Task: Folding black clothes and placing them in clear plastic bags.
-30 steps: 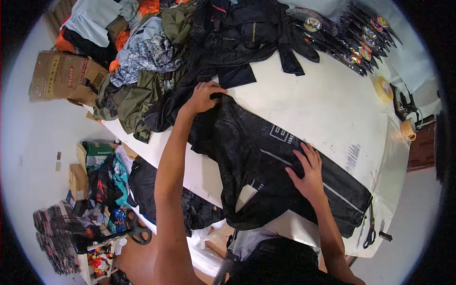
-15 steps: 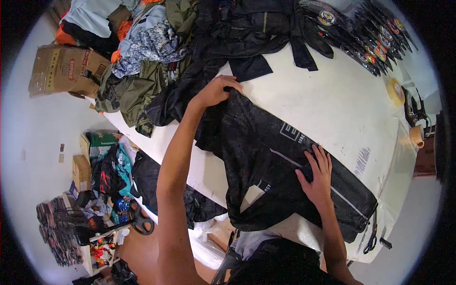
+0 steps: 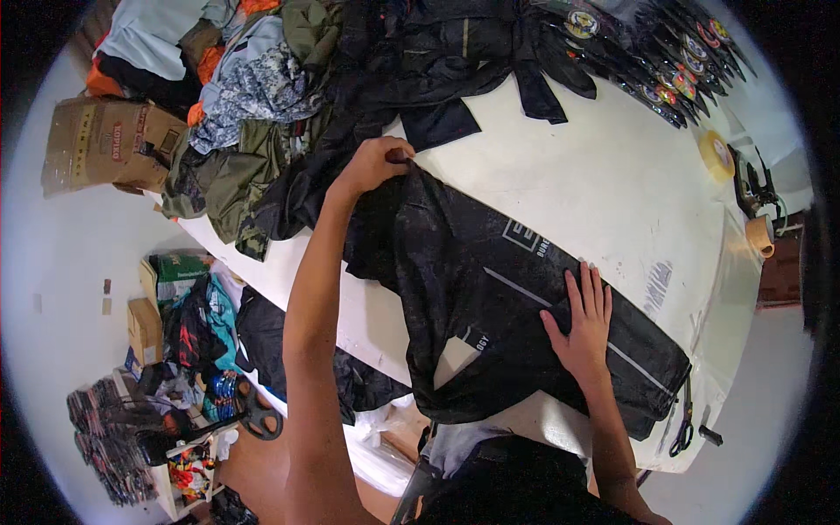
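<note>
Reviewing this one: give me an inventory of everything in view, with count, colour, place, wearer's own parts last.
White flat-topped worktable: one, white, centre.
Flat cloth garment with grey markings: one, black, on the worktable.
Loop-handled scissors: one, dark, worktable's right end.
Round tape rolls: two, yellowish and brown, right.
Glossy packages with round labels: several, black, upper right.
Heaped dark cloth: uncountable, black, top centre.
Mixed fabric heap: uncountable, olive, grey, orange, upper left.
Cardboard box: one, brown, far left.
Stacked flat packets: many, dark, lower left.
Smaller clutter: too indistinct to count.
Left grip: one, bare, garment's upper corner.
Right grip: one, bare, flat on garment.
</note>
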Available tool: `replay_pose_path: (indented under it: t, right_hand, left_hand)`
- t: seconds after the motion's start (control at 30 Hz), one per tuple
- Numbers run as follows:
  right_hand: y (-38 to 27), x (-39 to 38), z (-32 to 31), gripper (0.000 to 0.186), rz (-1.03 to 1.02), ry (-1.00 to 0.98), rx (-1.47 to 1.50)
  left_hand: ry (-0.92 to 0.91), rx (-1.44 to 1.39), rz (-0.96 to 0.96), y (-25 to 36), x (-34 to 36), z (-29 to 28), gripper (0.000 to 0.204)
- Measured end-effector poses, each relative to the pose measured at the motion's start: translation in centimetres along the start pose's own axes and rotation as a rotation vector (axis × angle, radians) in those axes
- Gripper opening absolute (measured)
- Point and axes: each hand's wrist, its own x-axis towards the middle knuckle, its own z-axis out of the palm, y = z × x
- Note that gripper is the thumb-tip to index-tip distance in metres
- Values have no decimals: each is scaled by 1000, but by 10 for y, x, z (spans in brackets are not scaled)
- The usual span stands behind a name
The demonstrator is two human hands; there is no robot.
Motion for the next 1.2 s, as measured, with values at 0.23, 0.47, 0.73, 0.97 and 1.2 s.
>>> replay_pose_path:
  t: [0.23, 0.47, 0.73, 0.97, 1.2]
  right_hand:
    - [2, 0, 1, 71, -3, 15, -20]
    - [1, -2, 5, 65, -21, 80, 36]
    - [17, -17, -24, 20, -238, 276, 377]
    - [25, -33, -88, 10, 174, 625, 873]
    - [94, -37, -130, 13, 391, 791, 1157]
  left_hand:
    - [123, -9, 304, 31, -14, -6, 57]
    - [-10, 240, 213, 1, -38, 17, 57]
    - [138, 276, 236, 34, -53, 11, 69]
    - [-50, 288, 265, 78, -102, 18, 62]
    - [-148, 327, 221, 110, -138, 43, 41]
